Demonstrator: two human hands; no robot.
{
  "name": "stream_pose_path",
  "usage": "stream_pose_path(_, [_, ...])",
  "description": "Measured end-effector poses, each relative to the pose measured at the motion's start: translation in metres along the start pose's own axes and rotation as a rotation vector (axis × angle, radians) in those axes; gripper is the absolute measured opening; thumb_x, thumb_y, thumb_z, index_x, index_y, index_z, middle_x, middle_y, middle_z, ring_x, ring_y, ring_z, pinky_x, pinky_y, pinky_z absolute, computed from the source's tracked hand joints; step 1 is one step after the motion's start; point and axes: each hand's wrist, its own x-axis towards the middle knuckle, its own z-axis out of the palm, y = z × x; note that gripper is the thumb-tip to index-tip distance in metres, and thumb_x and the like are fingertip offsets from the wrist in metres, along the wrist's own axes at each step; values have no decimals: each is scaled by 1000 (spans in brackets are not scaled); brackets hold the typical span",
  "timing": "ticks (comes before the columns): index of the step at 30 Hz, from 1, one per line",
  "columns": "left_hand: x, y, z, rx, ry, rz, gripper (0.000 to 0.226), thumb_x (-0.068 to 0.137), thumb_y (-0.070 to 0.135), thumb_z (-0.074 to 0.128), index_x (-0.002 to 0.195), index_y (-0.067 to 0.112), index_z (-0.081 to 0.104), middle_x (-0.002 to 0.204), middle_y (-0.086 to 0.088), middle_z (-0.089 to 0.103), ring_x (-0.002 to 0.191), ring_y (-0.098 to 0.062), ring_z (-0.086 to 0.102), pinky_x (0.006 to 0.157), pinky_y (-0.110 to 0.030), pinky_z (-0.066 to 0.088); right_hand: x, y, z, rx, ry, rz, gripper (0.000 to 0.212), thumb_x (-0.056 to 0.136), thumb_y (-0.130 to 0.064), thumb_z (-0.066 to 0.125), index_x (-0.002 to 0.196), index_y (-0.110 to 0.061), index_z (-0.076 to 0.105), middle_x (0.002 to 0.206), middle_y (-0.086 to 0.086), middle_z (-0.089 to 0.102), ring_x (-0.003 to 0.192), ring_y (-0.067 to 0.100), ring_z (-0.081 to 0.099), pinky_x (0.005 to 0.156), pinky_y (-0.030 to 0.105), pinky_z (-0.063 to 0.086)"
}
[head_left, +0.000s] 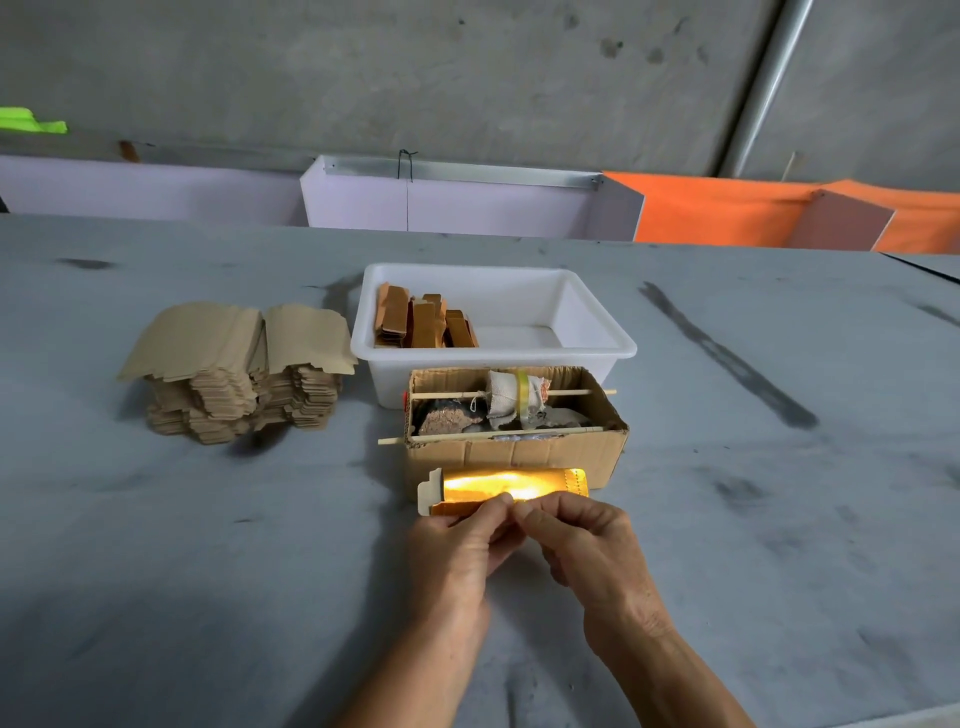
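- Pinching the near long edge of a shiny golden carton (509, 483) with both hands: left hand (457, 551) a little left of the middle, right hand (587, 545) just beside it, thumbs and forefingers closed on the edge and almost meeting.
- Holding this carton lengthwise from left to right, just beyond the fingertips, low over the grey table (208, 545); not possible to tell whether touching the table or not.
- Showing a pale flap open at the left end of the carton and a row of small marks at the right end.
- Facing, directly behind the carton and very near to it, a brown cardboard box (519, 453), open on top and closing the way forward.
- Seeing across this box two thin wooden sticks (569, 393), the far one carrying a roll of whitish cloth (506, 397) with a yellow band; under them dark and reddish scraps, not clear what.
- Finding close behind the box a white plastic tub (493, 354) with some folded golden-brown cartons (423, 325) leaning in its left part.
- Leaving a stack of flat beige blanks (234, 374) well apart on the left of the table.
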Motion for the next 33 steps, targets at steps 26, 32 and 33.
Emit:
stream_pose_path(26, [2,3,-1,-77,-71,-133,7,83,-5,61,82,2,64,64,-10,70,56,-18,69,52,-26,57,9,-1,-5,-16,-21,140,38,81,-3,67,46,-14,57,41,-5,38,38,6,27,37,16,24])
stream_pose_path(32, [3,3,-2,-99,-100,-112,11,83,-5,60,78,3,63,62,-8,70,55,-18,69,55,-28,58,11,-4,-5,-66,-20,150,43,80,-4,67,40,-17,57,40,-5,39,38,6,28,38,17,25])
stream_pose_path(33, [3,2,-2,-95,-106,-109,9,82,-5,60,79,3,63,63,-9,71,57,-18,69,56,-28,59,11,-4,-5,-72,-23,151,43,80,-4,68,40,-17,57,40,-5,39,38,6,28,38,17,26])
